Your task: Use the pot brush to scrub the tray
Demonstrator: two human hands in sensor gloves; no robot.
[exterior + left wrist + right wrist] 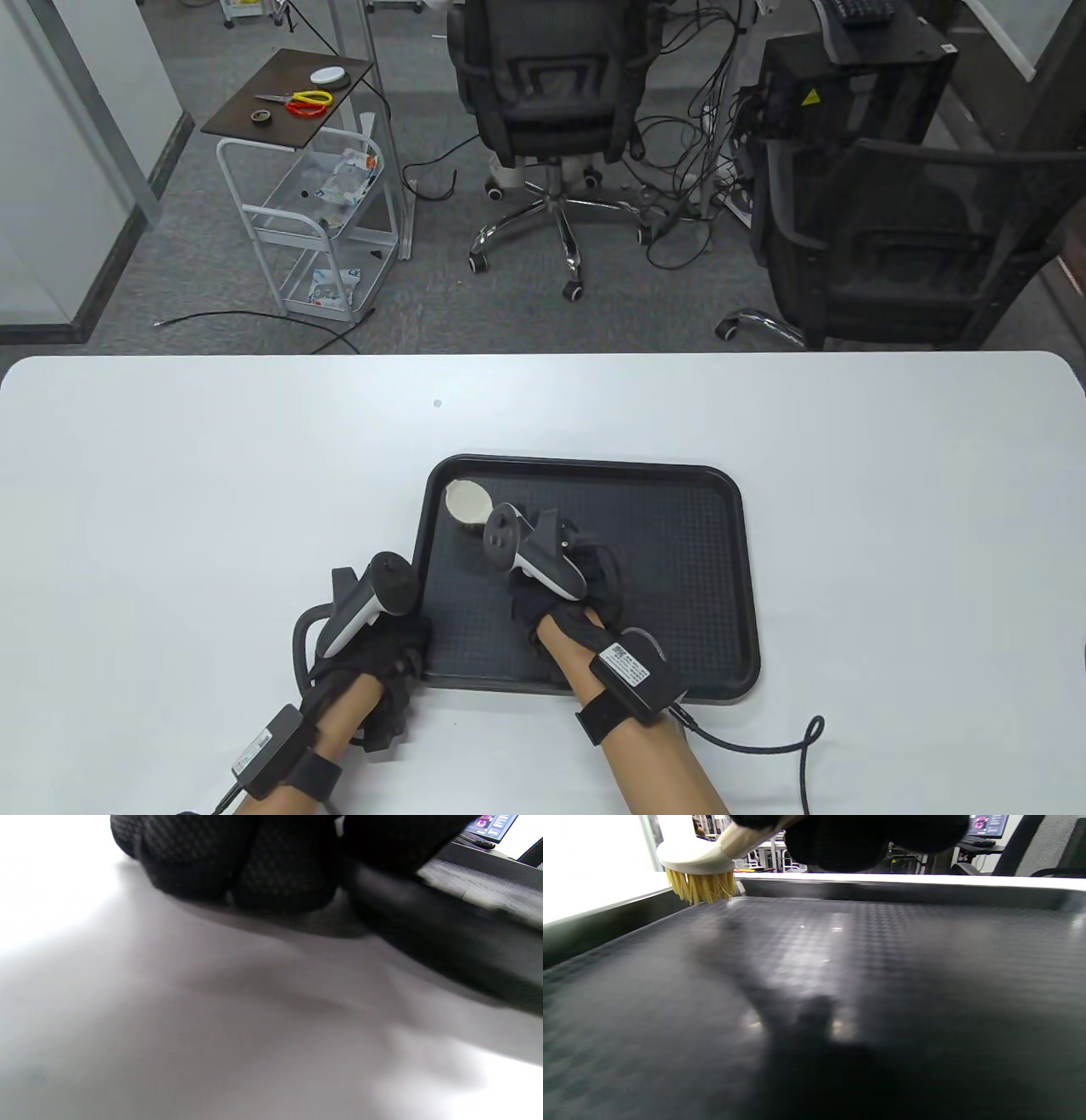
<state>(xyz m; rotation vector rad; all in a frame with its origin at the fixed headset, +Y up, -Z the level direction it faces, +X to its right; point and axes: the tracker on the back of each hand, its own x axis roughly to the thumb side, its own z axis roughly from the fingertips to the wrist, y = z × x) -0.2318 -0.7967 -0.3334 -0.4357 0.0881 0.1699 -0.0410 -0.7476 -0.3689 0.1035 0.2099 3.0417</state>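
Right hand (564,594) at lower centre, fingers curled round pale wooden pot brush (467,503), bristles on upper-left corner of black textured plastic tray (679,543); left hand (386,645) grips tray's lower-left rim on white counter (212,475). Best: keep bristles flat, sweep rightwards

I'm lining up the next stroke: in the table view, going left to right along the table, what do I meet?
Left hand at the tray's near left corner → pot brush head in the far left corner → right hand over the tray → bare right part of the tray.
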